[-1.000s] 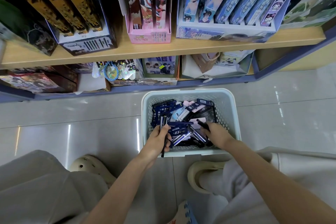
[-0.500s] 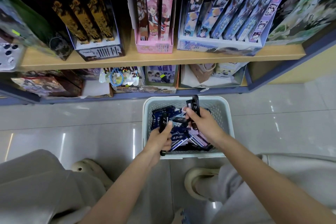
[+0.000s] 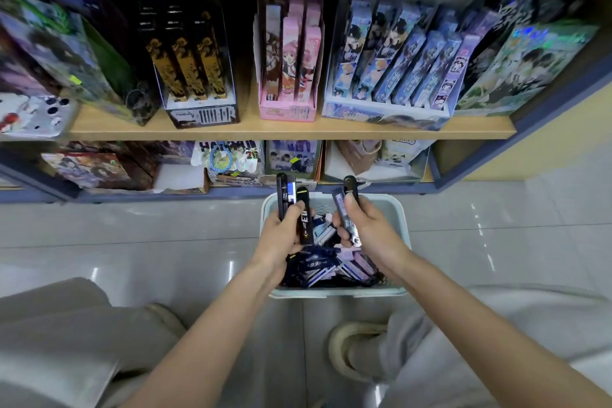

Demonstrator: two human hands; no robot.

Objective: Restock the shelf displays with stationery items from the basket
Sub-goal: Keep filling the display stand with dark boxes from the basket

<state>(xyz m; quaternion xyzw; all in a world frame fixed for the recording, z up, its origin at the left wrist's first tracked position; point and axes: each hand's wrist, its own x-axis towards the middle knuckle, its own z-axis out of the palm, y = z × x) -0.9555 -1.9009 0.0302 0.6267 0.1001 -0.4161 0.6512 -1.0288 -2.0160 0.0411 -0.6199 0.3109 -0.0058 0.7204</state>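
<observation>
A pale plastic basket [image 3: 399, 219] sits on the floor below the shelves, filled with several dark blue, black and lilac stationery packs [image 3: 323, 265]. My left hand [image 3: 281, 235] is raised over its left side and grips a few slim dark packs [image 3: 293, 202] upright. Over the right side, my right hand [image 3: 367, 228] holds two more slim dark packs [image 3: 347, 205], also pointing up. The wooden shelf [image 3: 291, 129] above carries display boxes: black-and-gold [image 3: 192, 76], pink [image 3: 291, 66] and blue [image 3: 394, 76].
A lower shelf [image 3: 231, 189] behind the basket holds flat packs, a blue cord item [image 3: 220, 159] and a white tray [image 3: 374, 169]. My knees in grey trousers and beige clogs [image 3: 351, 348] flank the basket on a glossy tiled floor [image 3: 132, 235].
Both hands have lifted out of the basket, each with slim dark packs. The view has tilted up toward the shelves.
</observation>
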